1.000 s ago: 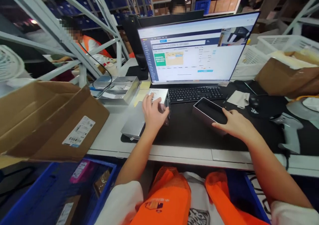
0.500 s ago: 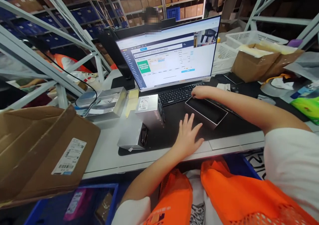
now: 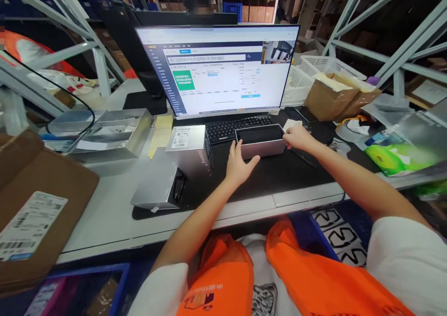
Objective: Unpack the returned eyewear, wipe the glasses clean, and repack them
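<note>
Since the earlier frame the tray (image 3: 260, 141) has swung square against the keyboard (image 3: 223, 129), mid-surface. Left grip (image 3: 239, 163) lies spread against its front wall; right grip (image 3: 296, 138) pinches its right end. I reckon a harder push could ride it onto the keys.

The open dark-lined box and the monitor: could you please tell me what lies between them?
The black keyboard lies between the open dark-lined box and the monitor, just behind the box, as the head view shows.
</note>
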A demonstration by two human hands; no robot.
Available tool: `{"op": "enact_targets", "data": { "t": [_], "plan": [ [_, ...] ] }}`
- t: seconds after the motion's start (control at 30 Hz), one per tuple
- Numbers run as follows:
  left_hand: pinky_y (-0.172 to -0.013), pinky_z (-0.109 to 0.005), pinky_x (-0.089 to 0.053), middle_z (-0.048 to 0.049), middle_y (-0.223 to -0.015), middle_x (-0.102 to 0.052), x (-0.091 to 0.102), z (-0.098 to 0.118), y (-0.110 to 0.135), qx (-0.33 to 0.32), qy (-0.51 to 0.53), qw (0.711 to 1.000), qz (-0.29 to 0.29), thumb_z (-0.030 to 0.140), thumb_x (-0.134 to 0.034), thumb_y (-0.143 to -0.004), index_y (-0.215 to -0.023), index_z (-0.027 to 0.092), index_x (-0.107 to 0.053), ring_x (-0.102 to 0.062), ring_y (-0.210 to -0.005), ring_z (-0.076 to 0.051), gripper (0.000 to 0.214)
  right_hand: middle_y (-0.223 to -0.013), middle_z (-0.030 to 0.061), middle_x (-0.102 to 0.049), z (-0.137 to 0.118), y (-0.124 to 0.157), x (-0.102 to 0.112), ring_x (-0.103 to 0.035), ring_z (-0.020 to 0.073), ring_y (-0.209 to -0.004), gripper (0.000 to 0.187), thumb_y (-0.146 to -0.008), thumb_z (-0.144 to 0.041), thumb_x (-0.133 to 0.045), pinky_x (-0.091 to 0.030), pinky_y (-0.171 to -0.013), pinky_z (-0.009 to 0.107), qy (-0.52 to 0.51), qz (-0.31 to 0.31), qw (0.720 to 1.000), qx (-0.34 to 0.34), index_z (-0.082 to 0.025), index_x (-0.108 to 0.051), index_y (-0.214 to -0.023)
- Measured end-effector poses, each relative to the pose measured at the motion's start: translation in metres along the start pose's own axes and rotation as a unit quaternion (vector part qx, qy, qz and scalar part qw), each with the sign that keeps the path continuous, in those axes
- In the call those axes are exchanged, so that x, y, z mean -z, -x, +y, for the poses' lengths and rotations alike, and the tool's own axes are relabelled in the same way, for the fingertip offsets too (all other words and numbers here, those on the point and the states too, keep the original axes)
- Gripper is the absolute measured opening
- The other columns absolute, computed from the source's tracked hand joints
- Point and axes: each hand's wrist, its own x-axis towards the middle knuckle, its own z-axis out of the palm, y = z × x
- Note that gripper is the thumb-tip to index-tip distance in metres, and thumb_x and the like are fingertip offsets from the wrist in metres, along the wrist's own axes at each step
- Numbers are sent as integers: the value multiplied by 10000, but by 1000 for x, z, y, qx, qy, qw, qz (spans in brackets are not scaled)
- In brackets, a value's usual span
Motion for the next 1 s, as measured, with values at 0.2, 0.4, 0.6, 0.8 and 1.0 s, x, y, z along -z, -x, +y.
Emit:
{"op": "enact_targets", "data": {
  "t": [0.2, 0.4, 0.6, 0.8, 1.0],
  "plan": [
    [-1277, -467, -306, -186, -1631, -379, 1, -25, -15, -30, 38, 993, 106, 354, -613, -956, -1380, 182, -550, -354, -1550, -279, 462, -855, 142, -761, -23, 34, -28, -752, 257, -810, 284, -927, -293, -485, -560, -750, 324, 26, 1, 1000, 9, -153, -682, -777],
    [-1277, -484, -317, -174, -1585, -465, -10, -44, -9, -63, 67, 985, 148, 326, -648, -919, -1489, 174, -441, -431, -1501, -274, 624, -1301, 207, -642, -66, 17, -36, -630, 331, -1243, 341, -951, -252, -476, -493, -1113, 481, 39, 151, 937, 314, -124, -726, -1145],
    [-1299, -512, -266, -182, -1652, -373, -10, -51, -9, -56, 96, 986, 127, 378, -696, -888, -1545, 177, -392, -337, -1560, -297, 751, -1491, 190, -528, -114, -29, -58, -485, 348, -1441, 406, -910, -184, -508, -430, -1204, 563, -15, 36, 881, 472, -157, -702, -1266],
    [-1297, -530, -261, -215, -1677, -305, -5, -45, -8, -29, 99, 989, 103, 447, -721, -869, -1551, 146, -406, -282, -1581, -328, 809, -1509, 215, -498, -110, -36, -65, -403, 381, -1498, 293, -931, -197, -489, -380, -1222, 617, -27, 37, 869, 492, -143, -693, -1135],
    [-1281, -535, -298, -194, -1684, -300, -4, -40, -5, -10, 96, 990, 100, 482, -716, -872, -1544, 174, -431, -308, -1569, -339, 793, -1438, 219, -523, -112, -30, -56, -476, 391, -1429, 196, -945, -377, -581, -465, -1151, 590, -29, 73, 867, 492, -184, -614, -930]
  ]
}}
